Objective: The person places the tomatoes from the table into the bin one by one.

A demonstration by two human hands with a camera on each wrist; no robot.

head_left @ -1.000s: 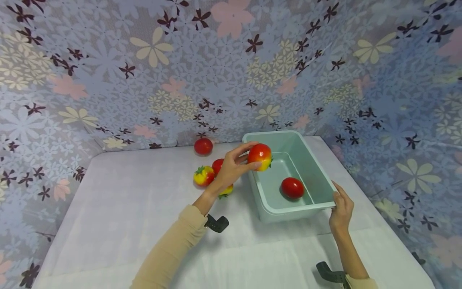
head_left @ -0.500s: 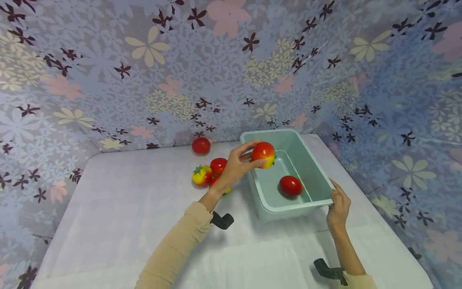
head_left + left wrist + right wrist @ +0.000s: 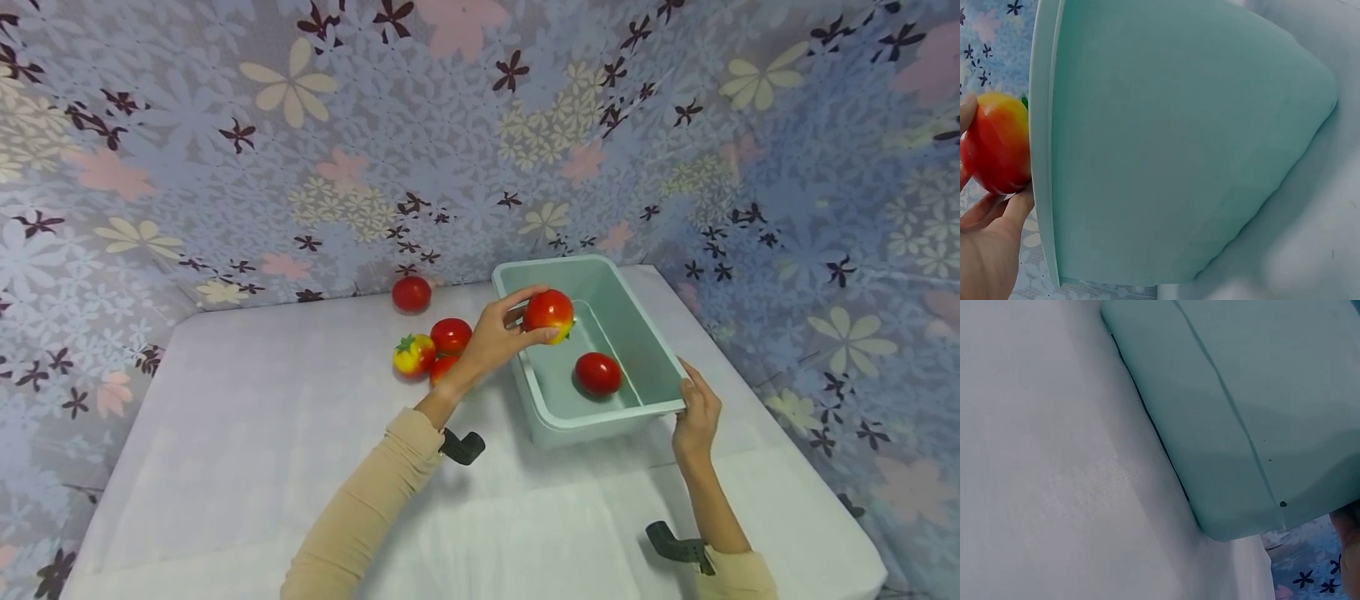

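In the head view my left hand [image 3: 491, 337] pinches a red and yellow tomato [image 3: 549, 315] between thumb and fingers, over the left side of a pale green bin [image 3: 577, 421]. The left wrist view shows that tomato [image 3: 1001, 144] beside the bin's rim [image 3: 1044, 144]. My right hand [image 3: 697, 412] grips the bin's near right corner; only part of this hand [image 3: 1349, 550] enters the right wrist view, at the edge. One red tomato [image 3: 597, 374] lies inside the bin.
Left of the bin, a yellow-red tomato [image 3: 414, 356], a red one [image 3: 451, 335] and a partly hidden one [image 3: 442, 367] sit close together. Another red tomato [image 3: 412, 294] lies behind them, near the flowered cloth wall [image 3: 420, 150]. White cloth covers the table [image 3: 285, 417].
The left hand has shifted slightly right relative to the bin, with the tomato farther over it. The right hand keeps its hold on the corner. The whole head view has drifted a little.
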